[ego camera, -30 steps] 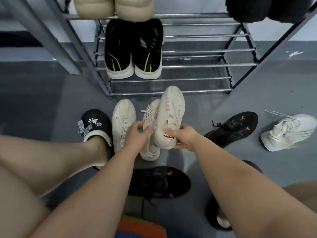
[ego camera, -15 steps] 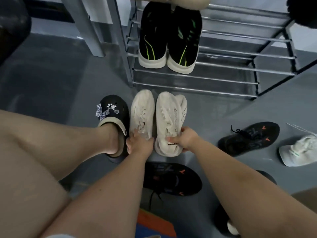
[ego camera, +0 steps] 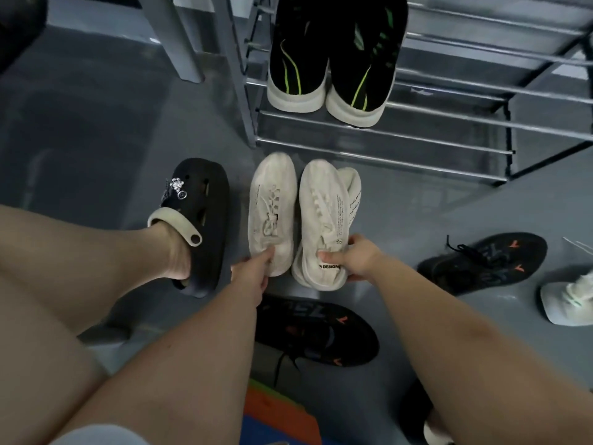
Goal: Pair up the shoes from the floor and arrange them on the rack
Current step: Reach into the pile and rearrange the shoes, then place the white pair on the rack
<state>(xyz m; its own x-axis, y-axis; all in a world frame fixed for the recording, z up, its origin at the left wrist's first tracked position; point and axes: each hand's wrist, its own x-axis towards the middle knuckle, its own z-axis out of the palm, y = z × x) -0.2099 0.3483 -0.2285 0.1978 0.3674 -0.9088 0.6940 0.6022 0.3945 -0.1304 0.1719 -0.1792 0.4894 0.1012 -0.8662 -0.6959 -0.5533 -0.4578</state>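
Two cream knit sneakers lie side by side on the grey floor just in front of the metal shoe rack (ego camera: 385,136). My left hand (ego camera: 253,271) grips the heel of the left cream sneaker (ego camera: 272,213). My right hand (ego camera: 356,258) holds the heel of the right cream sneaker (ego camera: 324,220), which is tilted onto its side and shows printed text. A black pair with green stripes (ego camera: 330,59) stands on the rack's lowest shelf.
One black sneaker with orange marks (ego camera: 481,261) lies to the right, another (ego camera: 317,332) under my arms. A white-green sneaker (ego camera: 568,300) is at the right edge. My left foot wears a black clog (ego camera: 195,220). A grey post (ego camera: 173,36) stands left of the rack.
The lifted cream sneaker came down beside its mate on the floor. My left hand shifted onto the left sneaker's heel. The camera moved closer and tilted down.
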